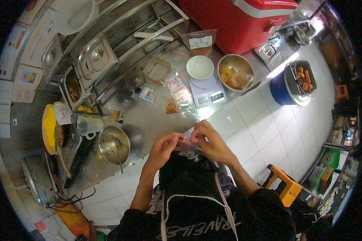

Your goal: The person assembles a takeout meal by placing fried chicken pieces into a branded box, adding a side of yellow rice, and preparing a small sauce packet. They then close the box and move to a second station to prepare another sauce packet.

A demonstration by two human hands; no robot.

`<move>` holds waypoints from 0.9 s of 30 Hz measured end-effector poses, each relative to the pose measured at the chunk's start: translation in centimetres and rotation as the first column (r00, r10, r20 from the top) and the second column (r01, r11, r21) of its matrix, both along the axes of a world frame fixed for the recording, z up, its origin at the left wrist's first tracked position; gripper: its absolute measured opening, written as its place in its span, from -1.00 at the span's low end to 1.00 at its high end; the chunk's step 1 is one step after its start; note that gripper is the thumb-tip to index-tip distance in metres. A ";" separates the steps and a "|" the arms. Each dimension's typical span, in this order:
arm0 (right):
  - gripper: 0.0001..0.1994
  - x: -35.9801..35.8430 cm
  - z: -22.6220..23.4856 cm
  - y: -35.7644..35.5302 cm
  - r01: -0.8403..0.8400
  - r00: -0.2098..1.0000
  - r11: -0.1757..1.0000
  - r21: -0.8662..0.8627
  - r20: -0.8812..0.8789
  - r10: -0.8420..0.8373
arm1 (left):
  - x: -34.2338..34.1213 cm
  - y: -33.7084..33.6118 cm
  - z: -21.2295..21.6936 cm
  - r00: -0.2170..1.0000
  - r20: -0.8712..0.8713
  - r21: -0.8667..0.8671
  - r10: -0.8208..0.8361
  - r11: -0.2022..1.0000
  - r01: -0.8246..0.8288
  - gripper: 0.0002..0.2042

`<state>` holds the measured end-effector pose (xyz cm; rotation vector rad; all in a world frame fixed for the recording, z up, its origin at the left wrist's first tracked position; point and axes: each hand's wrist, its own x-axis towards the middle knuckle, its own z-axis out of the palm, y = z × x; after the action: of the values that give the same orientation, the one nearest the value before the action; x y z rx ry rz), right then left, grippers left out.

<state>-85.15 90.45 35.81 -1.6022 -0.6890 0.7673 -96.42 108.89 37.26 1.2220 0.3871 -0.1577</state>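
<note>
My left hand (161, 149) and my right hand (214, 144) are raised close to my body, at the counter's near edge. Pinched between their fingers is a small clear plastic bag (185, 144) with some red on it; what it contains is too blurred to tell. Beyond the hands, a white bowl (200, 67) sits on a kitchen scale (208, 94). Right of it stands a steel bowl (236, 72) with yellowish food and a clear bag inside. Small printed plastic packets (175, 83) and a packet of orange-red bits (172, 107) lie left of the scale.
On the left are a steel mixing bowl (114, 145) with a spoon, a clear measuring jug (89, 126) and lidded steel pans (94, 60). A red cooler (241, 24) stands at the back. Fried pieces fill a basket (303, 78) at right. A yellow-orange stool (283, 184) is behind my right arm.
</note>
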 end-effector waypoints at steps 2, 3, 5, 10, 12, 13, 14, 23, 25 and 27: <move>-0.93 -0.4 -0.5 -0.1 -0.017 0.999 0.997 0.074 -0.026 0.019 | -0.2 0.1 -0.5 1.000 -0.006 -0.157 -0.010 0.988 0.009 -0.74; -0.95 -0.8 -0.8 0.0 -0.018 0.999 0.995 0.095 -0.041 0.022 | -0.3 -0.1 -0.7 1.000 -0.029 -0.128 -0.009 0.992 0.005 -0.73; -0.95 -1.5 -1.3 0.1 0.021 0.987 0.990 0.136 -0.161 0.001 | -0.5 -0.7 -1.0 0.998 -0.059 -0.073 0.006 0.997 -0.010 -0.73; -0.92 -2.6 -2.1 0.4 0.066 0.988 0.985 0.160 -0.146 -0.042 | -0.5 -1.8 -1.6 0.986 -0.105 -0.009 0.128 0.991 -0.130 -0.82; -0.92 -2.6 -2.1 0.4 0.060 0.997 0.985 0.164 -0.053 -0.052 | -0.3 -1.9 -1.9 0.987 -0.063 0.006 0.145 0.989 -0.145 -0.85; -0.91 -2.6 -2.1 0.4 0.051 0.993 0.987 0.154 -0.115 -0.033 | -0.2 -1.9 -2.1 0.986 -0.051 0.015 0.160 0.987 -0.159 -0.87; -0.91 -2.5 -2.1 0.4 0.051 0.988 0.986 0.158 -0.155 -0.026 | -0.1 -1.8 -2.1 0.988 -0.060 0.018 0.141 0.990 -0.140 -0.88; -0.84 -1.0 -2.1 -0.1 -0.108 0.811 0.974 0.201 -0.548 0.203 | 0.2 -0.6 -0.4 0.995 -0.095 0.144 0.019 0.990 -0.005 -0.85; -0.84 -0.9 -1.8 0.1 -0.141 0.798 0.964 0.226 -0.551 0.245 | 0.1 -0.3 0.1 0.998 -0.052 0.197 -0.031 0.980 0.041 -0.85; -0.86 -1.0 -1.2 0.5 -0.158 0.838 0.962 0.221 -0.485 0.249 | -0.2 -0.1 0.7 0.998 -0.043 0.176 -0.051 0.983 0.057 -0.86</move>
<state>-86.16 90.92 34.64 -1.1025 -0.5213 1.2029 -96.65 108.76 37.96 1.4079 0.4085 -0.1970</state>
